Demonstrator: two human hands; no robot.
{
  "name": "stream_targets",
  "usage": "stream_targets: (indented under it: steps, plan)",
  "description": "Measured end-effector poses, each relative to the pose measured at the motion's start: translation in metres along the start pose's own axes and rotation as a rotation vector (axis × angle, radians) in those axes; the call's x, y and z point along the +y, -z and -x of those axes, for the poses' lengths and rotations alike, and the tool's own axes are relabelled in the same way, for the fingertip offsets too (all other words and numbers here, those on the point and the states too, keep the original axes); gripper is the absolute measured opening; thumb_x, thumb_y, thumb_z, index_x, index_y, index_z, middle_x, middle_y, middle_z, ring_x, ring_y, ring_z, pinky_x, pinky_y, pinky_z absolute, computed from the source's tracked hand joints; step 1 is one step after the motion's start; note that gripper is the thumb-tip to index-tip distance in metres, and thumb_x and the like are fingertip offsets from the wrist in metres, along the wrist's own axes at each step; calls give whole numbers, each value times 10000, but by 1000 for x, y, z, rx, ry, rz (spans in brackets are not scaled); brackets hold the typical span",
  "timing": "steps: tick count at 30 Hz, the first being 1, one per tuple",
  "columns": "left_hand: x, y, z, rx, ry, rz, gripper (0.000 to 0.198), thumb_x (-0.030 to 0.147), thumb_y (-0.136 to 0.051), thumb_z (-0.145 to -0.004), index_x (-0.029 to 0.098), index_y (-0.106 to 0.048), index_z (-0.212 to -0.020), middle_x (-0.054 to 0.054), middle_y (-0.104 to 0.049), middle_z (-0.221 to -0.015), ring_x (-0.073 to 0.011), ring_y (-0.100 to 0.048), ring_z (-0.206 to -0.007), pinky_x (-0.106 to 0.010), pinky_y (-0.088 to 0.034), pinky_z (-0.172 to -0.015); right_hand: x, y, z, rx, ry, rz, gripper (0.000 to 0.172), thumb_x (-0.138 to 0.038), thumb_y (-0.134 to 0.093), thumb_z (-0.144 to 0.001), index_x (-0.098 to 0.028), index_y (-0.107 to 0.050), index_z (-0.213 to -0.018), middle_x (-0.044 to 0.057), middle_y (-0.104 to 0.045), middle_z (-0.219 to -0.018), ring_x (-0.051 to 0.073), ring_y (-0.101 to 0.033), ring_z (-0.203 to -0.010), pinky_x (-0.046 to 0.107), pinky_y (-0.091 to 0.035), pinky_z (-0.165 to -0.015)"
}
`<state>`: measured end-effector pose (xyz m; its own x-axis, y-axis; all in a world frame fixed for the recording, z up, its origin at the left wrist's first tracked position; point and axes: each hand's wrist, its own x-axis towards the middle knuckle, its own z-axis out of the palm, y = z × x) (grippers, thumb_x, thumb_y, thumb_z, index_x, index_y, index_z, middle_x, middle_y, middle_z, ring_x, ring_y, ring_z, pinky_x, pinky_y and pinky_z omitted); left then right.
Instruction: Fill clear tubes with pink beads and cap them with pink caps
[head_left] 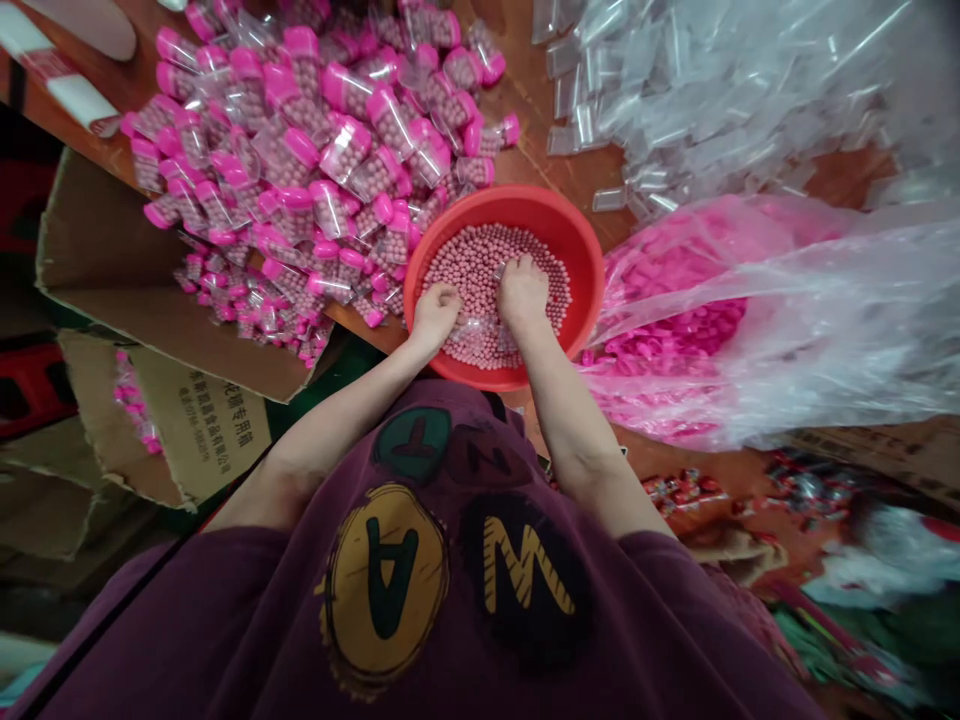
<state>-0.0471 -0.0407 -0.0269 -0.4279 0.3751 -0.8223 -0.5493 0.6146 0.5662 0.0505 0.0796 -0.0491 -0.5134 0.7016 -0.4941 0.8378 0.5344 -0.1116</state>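
A red plastic basin [589, 250] holds many small pink balls [469, 250]. My left hand [437, 312] is over its left side, fingers curled together; anything inside them is hidden. On the right, my right hand [523, 290] reaches down into the balls with bent fingers closed. A clear edge, seemingly of a small plastic bottle [499, 269], shows beside its fingertips. More clear bottles [477, 328] lie on the balls between the two wrists, partly hidden.
Filled bottles with pink caps [345, 145] are heaped left of the basin, spilling toward a cardboard box [165, 290]. Empty clear bottles [675, 100] lie at the upper right. A plastic bag [810, 330] of loose pink caps [675, 320] sits beside the basin.
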Motion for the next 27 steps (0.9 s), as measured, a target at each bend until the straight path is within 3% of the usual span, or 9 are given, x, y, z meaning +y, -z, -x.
stream_targets:
  steps: [6,9,11,14,17,20,22,27]
  plan:
    - [7,4,17,-11,13,-2,205,0,-520,-1009,191,-589,-986,68,-595,-649,-109,-631,-552,-206,-483,-579,-21,-33,-25,-28,228,-146,425,-13,-374,-1041,-33,-678,-1338,294,-634,-1472,396,-626,-1370,590,-511,-1197]
    - [3,7,18,-5,1,-11,181,23,-539,-1011,190,-607,-1003,64,-603,-660,-107,-631,-560,-210,-485,-593,-18,-57,-33,-40,307,-347,334,-93,-586,-988,-70,-660,-1313,253,-644,-1433,366,-626,-1331,567,-523,-1209]
    - [-2,9,15,-1,-32,-19,167,39,-555,-1014,188,-620,-1048,58,-615,-690,-105,-640,-584,-209,-494,-611,-11,-70,-33,-20,328,-523,372,-164,-707,-933,-110,-658,-1297,211,-674,-1357,346,-641,-1261,543,-553,-1174]
    - [-9,9,6,58,-121,-38,207,56,-589,-1012,187,-628,-1167,23,-685,-847,-106,-676,-670,-225,-554,-698,-5,-80,-23,105,316,-770,377,-253,-742,-913,-181,-660,-1274,152,-708,-1276,322,-652,-1196,529,-581,-1128]
    - [-11,6,-3,101,-248,-22,312,57,-668,-970,194,-625,-1247,-51,-762,-1131,-137,-760,-932,-274,-621,-937,-6,-80,-2,228,301,-932,409,-341,-745,-924,-222,-645,-1302,129,-713,-1296,302,-660,-1184,514,-612,-1090]
    - [-5,2,-9,-10,-354,10,293,59,-673,-948,196,-667,-1207,-82,-781,-1284,-181,-756,-1206,-331,-581,-1152,-10,-78,18,264,275,-1050,486,-441,-746,-938,-243,-613,-1362,115,-703,-1309,272,-686,-1123,485,-647,-1029]
    - [1,2,-9,-99,-373,28,254,81,-661,-953,183,-693,-1183,-88,-789,-1289,-197,-747,-1257,-372,-560,-1206,-7,-75,27,268,255,-1140,506,-463,-717,-951,-249,-585,-1390,107,-704,-1304,254,-704,-1093,472,-660,-1010]
    - [21,13,2,-335,-277,17,386,121,-695,-908,181,-725,-1288,-82,-786,-1276,-228,-767,-1171,-408,-656,-1048,24,-47,40,309,323,-1217,416,-357,-585,-1001,-275,-597,-1408,97,-722,-1311,258,-721,-1173,516,-646,-1088]
